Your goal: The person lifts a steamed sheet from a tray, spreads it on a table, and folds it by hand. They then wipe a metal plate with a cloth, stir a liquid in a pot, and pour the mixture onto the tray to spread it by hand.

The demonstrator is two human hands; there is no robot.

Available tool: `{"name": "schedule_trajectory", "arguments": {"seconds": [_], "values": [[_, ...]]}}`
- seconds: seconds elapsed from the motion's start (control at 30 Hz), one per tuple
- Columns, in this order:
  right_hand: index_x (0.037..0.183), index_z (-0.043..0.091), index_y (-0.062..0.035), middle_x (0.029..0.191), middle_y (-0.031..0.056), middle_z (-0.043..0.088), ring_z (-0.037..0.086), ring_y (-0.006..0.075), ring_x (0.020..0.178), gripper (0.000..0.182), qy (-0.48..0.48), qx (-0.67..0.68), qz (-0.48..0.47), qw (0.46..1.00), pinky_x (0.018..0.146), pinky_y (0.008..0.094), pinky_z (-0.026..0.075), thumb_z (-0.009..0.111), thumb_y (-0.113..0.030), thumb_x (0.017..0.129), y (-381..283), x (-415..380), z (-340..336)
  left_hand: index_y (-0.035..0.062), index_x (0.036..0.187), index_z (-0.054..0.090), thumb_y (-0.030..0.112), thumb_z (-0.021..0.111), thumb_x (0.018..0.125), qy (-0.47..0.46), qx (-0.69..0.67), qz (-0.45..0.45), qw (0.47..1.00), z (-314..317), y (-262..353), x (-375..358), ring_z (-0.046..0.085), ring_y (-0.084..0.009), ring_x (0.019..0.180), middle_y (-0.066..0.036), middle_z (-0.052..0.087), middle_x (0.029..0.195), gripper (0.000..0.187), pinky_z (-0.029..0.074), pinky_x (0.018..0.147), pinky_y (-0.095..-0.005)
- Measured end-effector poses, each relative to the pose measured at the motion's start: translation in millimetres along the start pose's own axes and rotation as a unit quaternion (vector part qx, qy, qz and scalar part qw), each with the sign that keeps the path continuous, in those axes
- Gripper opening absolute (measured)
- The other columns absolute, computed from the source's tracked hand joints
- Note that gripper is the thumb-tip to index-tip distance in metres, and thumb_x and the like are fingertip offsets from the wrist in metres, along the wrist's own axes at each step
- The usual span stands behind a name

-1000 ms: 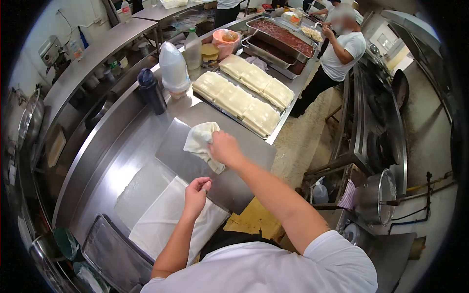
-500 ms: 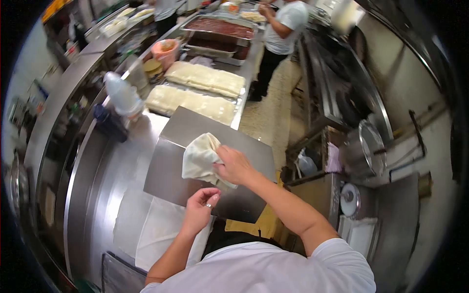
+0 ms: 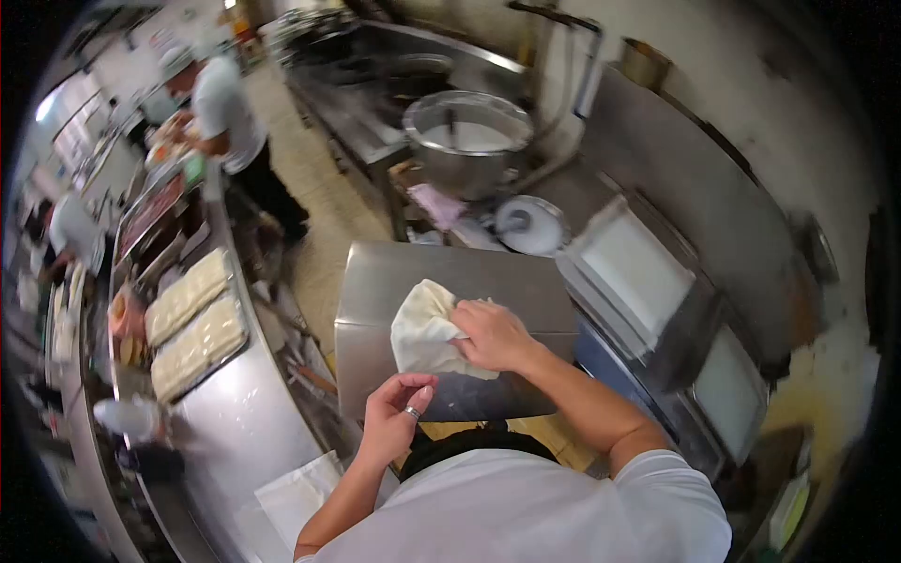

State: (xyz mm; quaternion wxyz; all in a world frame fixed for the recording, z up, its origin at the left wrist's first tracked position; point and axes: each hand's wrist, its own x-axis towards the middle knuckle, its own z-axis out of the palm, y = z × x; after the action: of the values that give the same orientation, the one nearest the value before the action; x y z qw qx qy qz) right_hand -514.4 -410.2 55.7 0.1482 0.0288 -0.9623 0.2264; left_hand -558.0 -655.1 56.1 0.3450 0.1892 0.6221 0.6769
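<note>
The right hand (image 3: 493, 335) presses a bunched white cloth (image 3: 424, 328) flat on the steel tray (image 3: 507, 281); the left hand (image 3: 394, 419) pinches the tray's near edge. Wipe in overlapping strokes, keeping the edge grip firm and the tray level.

Place: a commercial kitchen.
Evidence: long stainless steel counter (image 3: 239, 422), trays of dough (image 3: 192, 324), big metal pot (image 3: 467, 141) by the cooking range, another worker (image 3: 225, 113) at the counter.
</note>
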Motion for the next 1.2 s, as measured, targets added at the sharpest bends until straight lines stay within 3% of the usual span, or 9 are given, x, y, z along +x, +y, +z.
{"name": "schedule_trajectory", "arguments": {"seconds": [0.27,0.37,0.43,0.53,0.7,0.9,1.03,1.2], "values": [[0.099,0.06,-0.0018,0.103,0.0185,0.065,0.066,0.0405,0.098,0.028,0.111,-0.08,0.26,0.956,0.084,0.0504,0.052,0.07,-0.024,0.086,104,-178,-109,-0.0022,0.116,0.065,0.006,0.063,0.101,-0.148,0.049,-0.014,0.988,149,-22,56,0.066,-0.0147,0.104,-0.007,0.071,0.111,0.018,0.052,0.095,-0.03],[0.096,0.061,-0.0025,0.098,0.0189,0.065,0.064,0.0433,0.093,0.026,0.2,-0.116,0.332,0.915,0.078,0.0512,0.052,0.073,-0.022,0.084,134,-222,-140,-0.0012,0.115,0.067,0.008,0.065,0.1,-0.174,0.069,0.024,0.982,181,-27,87,0.066,-0.0132,0.1,-0.006,0.072,0.108,0.017,0.052,0.092,-0.0288],[0.1,0.061,0.0,0.101,0.0231,0.066,0.064,0.0466,0.096,0.029,0.211,-0.135,0.422,0.871,0.082,0.0535,0.05,0.072,-0.023,0.086,144,-238,-166,0.0006,0.114,0.068,0.009,0.066,0.1,-0.188,0.07,0.052,0.978,193,-30,111,0.065,-0.0098,0.095,-0.003,0.072,0.105,0.017,0.051,0.085,-0.026],[0.103,0.06,0.0017,0.104,0.0264,0.066,0.064,0.0478,0.098,0.032,0.249,-0.17,0.494,0.816,0.084,0.0549,0.05,0.071,-0.024,0.087,175,-260,-194,0.0001,0.114,0.069,0.009,0.067,0.099,-0.192,0.084,0.048,0.977,207,-25,147,0.065,-0.0103,0.095,-0.003,0.072,0.105,0.018,0.051,0.086,-0.0261],[0.103,0.06,0.0055,0.104,0.0303,0.067,0.064,0.0498,0.1,0.037,0.312,-0.217,0.55,0.744,0.086,0.055,0.05,0.073,-0.024,0.086,234,-269,-229,-0.0014,0.115,0.067,0.009,0.067,0.099,-0.227,0.074,0.028,0.971,233,-38,212,0.065,-0.0106,0.098,-0.004,0.072,0.107,0.019,0.051,0.088,-0.026],[0.113,0.059,0.0081,0.112,0.033,0.066,0.063,0.0495,0.108,0.047,0.317,-0.206,0.654,0.655,0.094,0.0531,0.05,0.072,-0.027,0.084,322,-229,-248,-0.0017,0.116,0.066,0.008,0.067,0.098,-0.284,0.112,0.001,0.952,257,-56,305,0.066,-0.0132,0.099,-0.006,0.072,0.106,0.021,0.053,0.091,-0.0286],[0.119,0.059,0.0094,0.117,0.0334,0.066,0.063,0.049,0.112,0.052,0.357,-0.201,0.659,0.63,0.098,0.0521,0.05,0.069,-0.027,0.084,391,-200,-244,-0.0003,0.111,0.07,0.011,0.069,0.097,-0.262,0.131,0.022,0.956,256,-64,370,0.067,-0.0114,0.09,-0.005,0.073,0.099,0.018,0.054,0.083,-0.0282],[0.123,0.06,0.0097,0.122,0.0339,0.064,0.061,0.0481,0.116,0.058,0.348,-0.176,0.72,0.575,0.101,0.0506,0.049,0.069,-0.029,0.081,452,-170,-240,-0.0014,0.111,0.07,0.012,0.07,0.097,-0.256,0.154,0.007,0.954,245,-70,430,0.067,-0.0117,0.09,-0.005,0.073,0.097,0.019,0.053,0.083,-0.0275]]}}
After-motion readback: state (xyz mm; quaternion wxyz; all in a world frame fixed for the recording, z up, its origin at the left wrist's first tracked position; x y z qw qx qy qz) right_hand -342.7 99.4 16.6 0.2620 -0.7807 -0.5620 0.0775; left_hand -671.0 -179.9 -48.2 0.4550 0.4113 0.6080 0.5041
